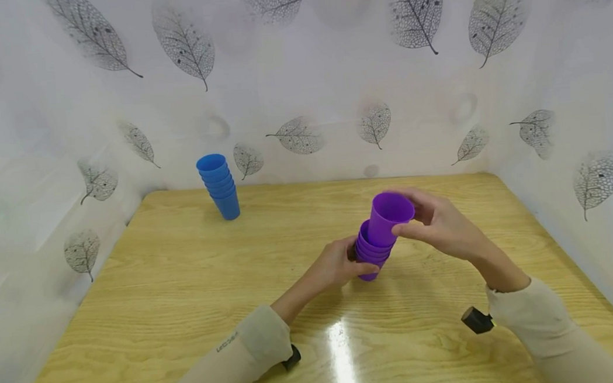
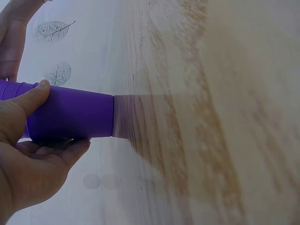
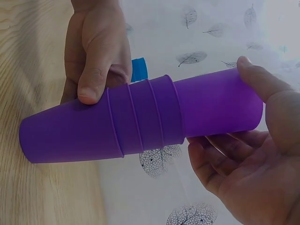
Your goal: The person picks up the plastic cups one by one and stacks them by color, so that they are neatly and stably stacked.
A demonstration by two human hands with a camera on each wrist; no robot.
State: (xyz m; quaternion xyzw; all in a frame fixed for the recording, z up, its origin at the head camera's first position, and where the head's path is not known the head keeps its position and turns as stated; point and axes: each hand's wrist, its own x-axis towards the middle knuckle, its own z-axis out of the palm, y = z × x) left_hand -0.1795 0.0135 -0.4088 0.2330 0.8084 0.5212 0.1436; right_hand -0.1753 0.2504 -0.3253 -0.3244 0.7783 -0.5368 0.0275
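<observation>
Purple plastic cups stand nested in a stack (image 1: 372, 258) on the right half of the table. My left hand (image 1: 339, 264) grips the stack low down, thumb on one side and fingers on the other. With my right hand (image 1: 442, 224) I hold the top purple cup (image 1: 384, 225) near its rim; its lower part sits inside the stack's mouth. In the right wrist view the top cup (image 3: 220, 103) sticks well out of the nested cups (image 3: 70, 133). The left wrist view shows the stack's base (image 2: 89, 112) close to the table surface.
A stack of blue cups (image 1: 219, 185) stands at the back left of the wooden table (image 1: 186, 292). White cloth with leaf prints (image 1: 305, 86) walls in the back and sides. Dark wrist cameras (image 1: 478, 320) sit at both sleeves.
</observation>
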